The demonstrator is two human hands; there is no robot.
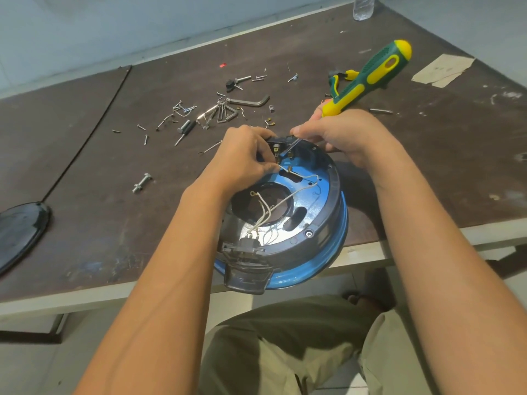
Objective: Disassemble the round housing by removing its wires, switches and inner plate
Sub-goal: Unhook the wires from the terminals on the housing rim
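The round blue-and-black housing (328, 212) lies tilted at the table's near edge, open side up, overhanging it. Inside shines a blue inner plate (309, 192) with a round hole. White wires (288, 192) run across it to a black switch block (251, 243) at the near rim. My left hand (245, 155) pinches a white wire end by the far switch (278, 149). My right hand (339, 135) grips a green-and-yellow screwdriver (373, 75), its tip resting at that far switch.
Loose screws, bolts and hex keys (228, 109) are scattered behind the housing. A bolt (141, 183) lies to the left. A black round lid (20, 232) sits at the left edge. Pliers (339, 78), a paper scrap (442, 71) and a bottle (363, 7) lie far right.
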